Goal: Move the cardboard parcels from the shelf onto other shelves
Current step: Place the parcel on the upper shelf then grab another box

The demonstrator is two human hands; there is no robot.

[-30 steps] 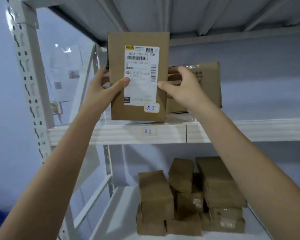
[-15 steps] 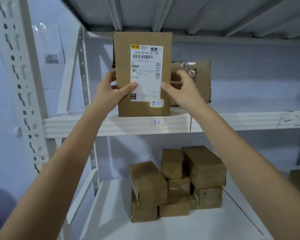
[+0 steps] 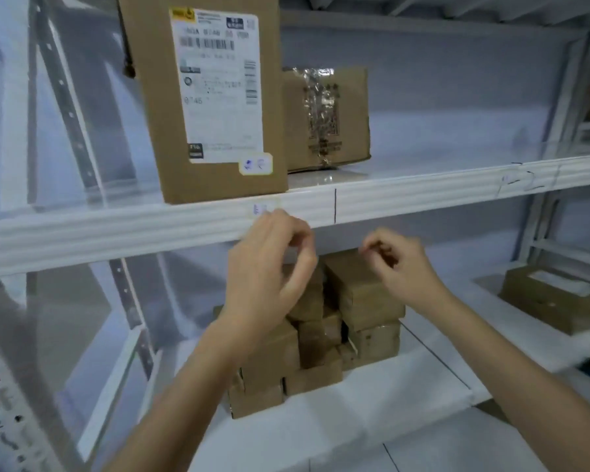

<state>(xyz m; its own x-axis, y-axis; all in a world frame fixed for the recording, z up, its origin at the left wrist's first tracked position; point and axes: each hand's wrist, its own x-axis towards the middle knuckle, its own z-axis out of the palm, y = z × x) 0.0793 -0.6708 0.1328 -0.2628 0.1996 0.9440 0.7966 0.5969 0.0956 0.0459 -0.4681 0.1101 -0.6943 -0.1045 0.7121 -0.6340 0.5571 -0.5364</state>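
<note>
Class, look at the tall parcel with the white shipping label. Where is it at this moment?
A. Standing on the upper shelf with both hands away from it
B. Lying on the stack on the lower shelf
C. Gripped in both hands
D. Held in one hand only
A: the labelled parcel stands on the upper shelf, while the left hand and right hand hang below the shelf edge, empty.

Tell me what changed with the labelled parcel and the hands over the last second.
Both hands let go of the labelled parcel, which now stands upright at the upper shelf edge. The left hand and right hand dropped below that shelf, empty. The taped parcel behind and the stack below stayed put.
</note>
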